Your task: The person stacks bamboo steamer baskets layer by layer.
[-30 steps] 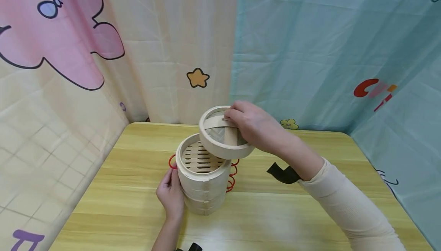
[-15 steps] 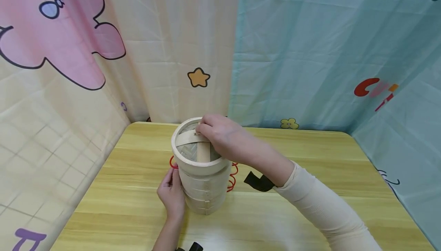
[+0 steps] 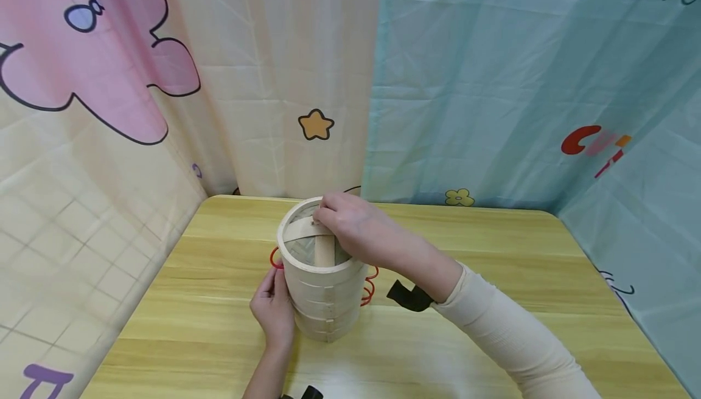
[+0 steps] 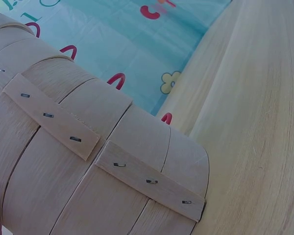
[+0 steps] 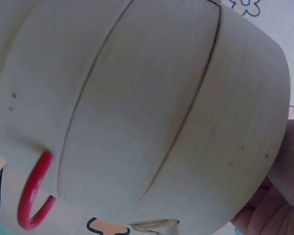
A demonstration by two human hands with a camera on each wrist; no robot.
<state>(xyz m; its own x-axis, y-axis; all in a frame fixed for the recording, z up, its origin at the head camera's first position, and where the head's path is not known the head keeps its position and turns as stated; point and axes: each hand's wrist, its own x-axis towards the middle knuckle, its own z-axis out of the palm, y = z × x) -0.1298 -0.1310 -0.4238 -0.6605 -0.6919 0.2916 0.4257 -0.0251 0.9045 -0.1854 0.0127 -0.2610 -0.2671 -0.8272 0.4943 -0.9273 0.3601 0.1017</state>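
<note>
A tall stack of pale bamboo steamer tiers [image 3: 314, 301] stands upright on the table. Its woven lid [image 3: 299, 248] sits level on the top tier, with a flat cross-strap handle. My right hand [image 3: 358, 228] pinches that strap from above. Low on the left, my left hand [image 3: 272, 314] has its thumb and fingertips at a red ring handle [image 3: 276, 258] and grips it against the side. In the left wrist view, stapled bamboo seams [image 4: 149, 181] show on the tiers. The right wrist view has the curved wall [image 5: 137, 112] and part of the left hand [image 5: 277, 208].
More red rings [image 3: 369, 289] stick out from the stack's right side. The wood-grain table [image 3: 493, 326] reaches back to printed curtains [image 3: 449, 83]. A black strap [image 3: 409, 295] hangs at the right wrist, and a black piece [image 3: 311, 392] lies by the left forearm.
The right hand has brought the lid left and down from above the slatted top tier onto the stack, covering the slats. The left hand has stayed at the red ring.
</note>
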